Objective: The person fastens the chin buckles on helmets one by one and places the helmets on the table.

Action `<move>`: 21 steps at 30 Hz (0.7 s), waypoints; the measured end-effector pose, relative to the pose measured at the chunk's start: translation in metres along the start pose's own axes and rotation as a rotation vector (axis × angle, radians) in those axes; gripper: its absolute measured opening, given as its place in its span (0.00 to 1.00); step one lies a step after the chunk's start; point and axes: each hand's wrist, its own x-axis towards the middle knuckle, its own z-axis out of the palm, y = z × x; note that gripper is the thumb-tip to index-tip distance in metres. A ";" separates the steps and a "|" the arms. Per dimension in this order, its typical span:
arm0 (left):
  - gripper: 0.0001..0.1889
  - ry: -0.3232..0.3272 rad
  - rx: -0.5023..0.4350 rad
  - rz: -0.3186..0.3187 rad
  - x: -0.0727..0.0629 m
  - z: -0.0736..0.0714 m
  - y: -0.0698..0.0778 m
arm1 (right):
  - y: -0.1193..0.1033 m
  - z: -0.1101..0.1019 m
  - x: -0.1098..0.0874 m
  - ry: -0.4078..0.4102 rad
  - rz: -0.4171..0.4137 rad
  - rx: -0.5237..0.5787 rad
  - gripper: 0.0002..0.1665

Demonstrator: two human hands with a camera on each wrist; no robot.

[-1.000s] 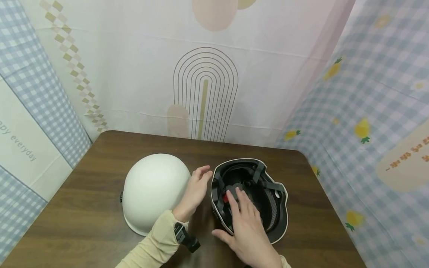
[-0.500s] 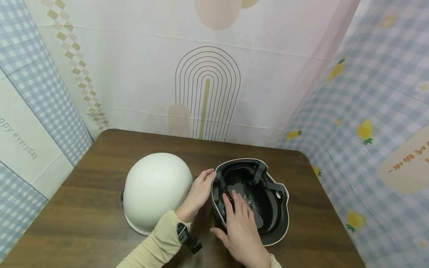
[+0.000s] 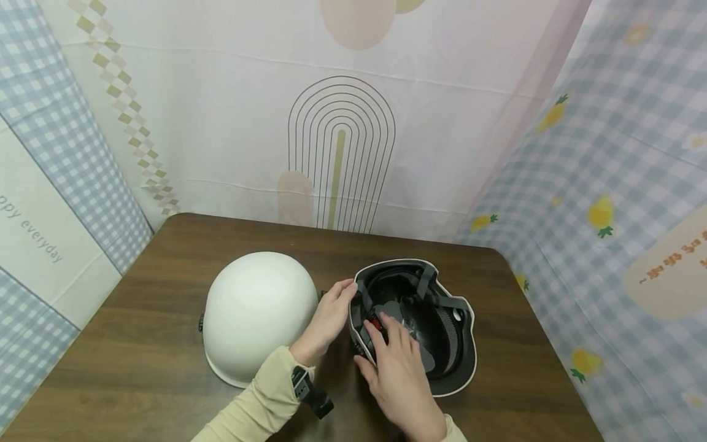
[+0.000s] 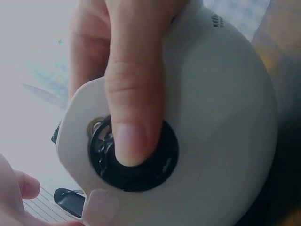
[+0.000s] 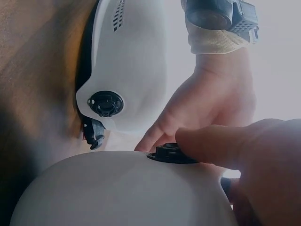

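Observation:
An upturned white helmet point(image 3: 466, 362) with a black lining and straps lies on the right of the table in the head view. My right hand point(image 3: 400, 380) grips its near left side, fingers over the lining and thumb outside. In the left wrist view that thumb presses a round black knob point(image 4: 164, 162) on the white shell. At the helmet's left rim my left hand point(image 3: 328, 319) holds the edge with its fingertips; its palm side is hidden from the head view. A red strap part point(image 3: 376, 321) shows beside my right fingers.
A second white helmet point(image 3: 259, 313) sits dome up on the left, close to my left forearm. Both stand on a brown wooden table point(image 3: 138, 368). Printed cloth point(image 3: 232, 123) hangs behind and along the sides. A small camera point(image 3: 312, 393) is strapped to my left wrist.
My left hand has come across to touch the upturned helmet's rim. My right hand has moved left, its thumb now against the shell, and the helmet has shifted slightly away from me.

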 end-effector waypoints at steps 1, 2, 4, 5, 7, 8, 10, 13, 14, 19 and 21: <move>0.27 0.002 0.000 -0.001 0.000 0.000 0.000 | 0.000 0.000 0.000 0.005 0.003 0.004 0.32; 0.27 0.002 -0.003 -0.003 0.001 0.000 -0.001 | 0.000 -0.001 0.001 0.009 0.005 0.010 0.32; 0.27 0.005 -0.003 -0.010 0.001 0.000 -0.002 | 0.000 -0.002 0.001 0.019 0.011 0.023 0.31; 0.27 0.006 0.000 -0.011 0.001 0.000 -0.002 | 0.000 -0.002 0.002 0.024 0.016 0.028 0.31; 0.27 0.006 0.005 -0.021 0.002 0.000 -0.003 | 0.000 -0.003 0.002 0.027 0.026 0.034 0.31; 0.28 0.004 0.005 -0.028 0.002 0.000 -0.003 | 0.000 -0.003 0.002 0.028 0.029 0.033 0.31; 0.29 0.002 0.011 -0.040 0.003 0.000 -0.004 | -0.001 -0.003 0.002 0.029 0.036 0.029 0.30; 0.33 -0.013 0.014 -0.059 0.005 0.001 -0.006 | -0.001 -0.003 0.002 0.033 0.045 0.033 0.30; 0.33 -0.020 0.008 -0.067 0.006 0.001 -0.007 | -0.001 -0.003 0.002 0.034 0.048 0.039 0.30; 0.36 -0.077 -0.025 -0.100 0.006 0.003 -0.012 | -0.001 -0.005 0.004 0.041 0.073 0.067 0.30; 0.36 -0.093 -0.028 -0.097 0.006 0.003 -0.013 | -0.001 -0.006 0.005 0.047 0.083 0.070 0.30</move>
